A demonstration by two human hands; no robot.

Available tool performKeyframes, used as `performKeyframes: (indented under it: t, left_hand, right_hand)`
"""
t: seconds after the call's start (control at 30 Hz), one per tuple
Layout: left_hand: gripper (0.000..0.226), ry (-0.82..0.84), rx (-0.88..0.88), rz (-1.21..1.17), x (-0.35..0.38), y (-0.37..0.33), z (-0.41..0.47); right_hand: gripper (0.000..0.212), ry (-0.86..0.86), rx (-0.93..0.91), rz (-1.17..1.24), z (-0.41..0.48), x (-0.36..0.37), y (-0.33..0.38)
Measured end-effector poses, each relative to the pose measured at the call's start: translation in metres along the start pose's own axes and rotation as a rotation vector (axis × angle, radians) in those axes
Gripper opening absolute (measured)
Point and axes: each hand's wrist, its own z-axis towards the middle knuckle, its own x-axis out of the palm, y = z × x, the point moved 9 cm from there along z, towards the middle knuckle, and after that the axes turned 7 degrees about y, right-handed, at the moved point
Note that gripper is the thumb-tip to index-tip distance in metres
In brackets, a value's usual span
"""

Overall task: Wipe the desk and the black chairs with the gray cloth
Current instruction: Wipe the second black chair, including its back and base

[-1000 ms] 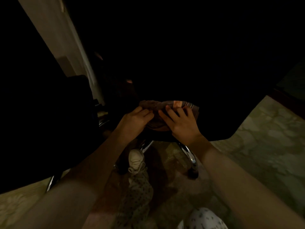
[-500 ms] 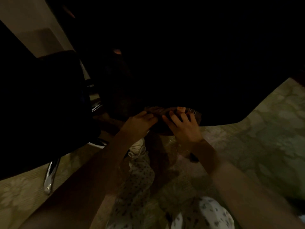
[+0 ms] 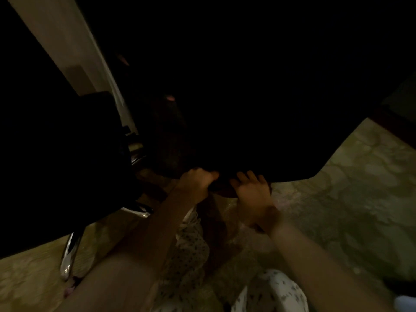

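Light is very low.

- The left hand is gripping the left end of the gray cloth, with its fingers curled round the fabric in a clenched hold.
- The right hand is lying on the cloth's right part. Its fingers are spread and fairly straight, pressing rather than grasping.
- The cloth is sitting bunched between the two hands, right at the front edge of the black chair seat. Most of it is lying under the palms or in shadow, so its outline is not readable.

Edges: the seat edge is running rightward from the hands, rounding a corner and then climbing up and to the right. Beyond that corner the patterned carpet is showing bare — the widest open floor in view.

On the left side a second black chair is standing close. Its chrome leg is coming down onto the carpet, and only a narrow dark gap is separating the two chairs.

Below the hands, spotted trousers are filling the space between the forearms. A pale wall strip is showing at upper left.
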Motion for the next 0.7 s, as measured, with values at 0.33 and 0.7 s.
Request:
performKeyframes:
  t: [0.33, 0.7]
  left_hand:
    - [0.044, -0.141, -0.001, 0.046, -0.084, 0.007, -0.078]
    - [0.093, -0.486, -0.118, -0.794, -0.231, 0.084, -0.132]
  right_hand:
    - [0.059, -0.209, -0.039, -0.01, -0.011, -0.098, 0.033]
    - [0.033, -0.915, -0.177, -0.06, 0.002, -0.296, 0.047]
